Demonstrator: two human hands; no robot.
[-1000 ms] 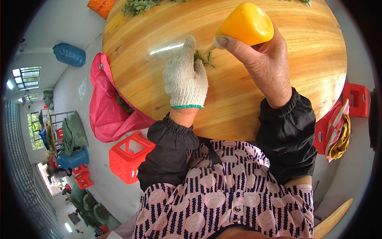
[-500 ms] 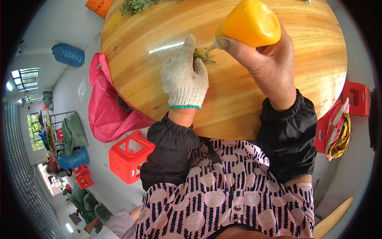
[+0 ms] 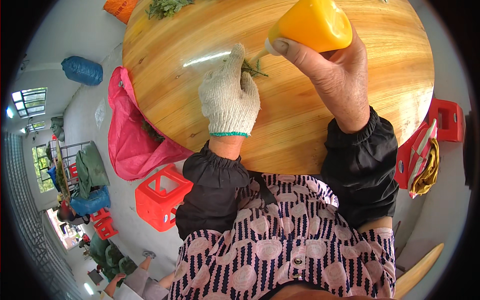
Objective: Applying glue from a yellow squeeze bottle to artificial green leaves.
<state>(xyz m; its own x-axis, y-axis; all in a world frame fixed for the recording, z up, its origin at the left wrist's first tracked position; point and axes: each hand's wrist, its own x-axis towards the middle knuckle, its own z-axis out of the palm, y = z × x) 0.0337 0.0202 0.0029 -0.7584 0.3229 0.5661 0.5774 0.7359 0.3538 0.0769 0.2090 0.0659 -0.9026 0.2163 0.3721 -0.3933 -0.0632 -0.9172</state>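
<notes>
My left hand [image 3: 230, 95], in a cream knitted glove with a green cuff edge, is closed on a small green sprig [image 3: 257, 70]. Part of the sprig is hidden behind the fingers. Bare, my right hand [image 3: 337, 80] grips a yellow squeeze bottle [image 3: 317, 25], tilted so its narrow nozzle [image 3: 261, 53] points down and left at the sprig. Whether the tip touches it, I cannot tell. Both hands are over a round wooden table [image 3: 300, 125].
More green sprigs [image 3: 167, 7] lie at the table's far left. A pink sack [image 3: 122, 145] hangs at its left edge, above a red stool [image 3: 161, 197]. Another red stool [image 3: 446, 120] stands at right beside striped cloth [image 3: 422, 160]. A co-worker's legs [image 3: 145, 280] show lower left.
The view has shifted slightly, and the table edge sits a little further left. Both hands keep their hold, the nozzle still at the sprig. More of the co-worker's limbs shows at lower left.
</notes>
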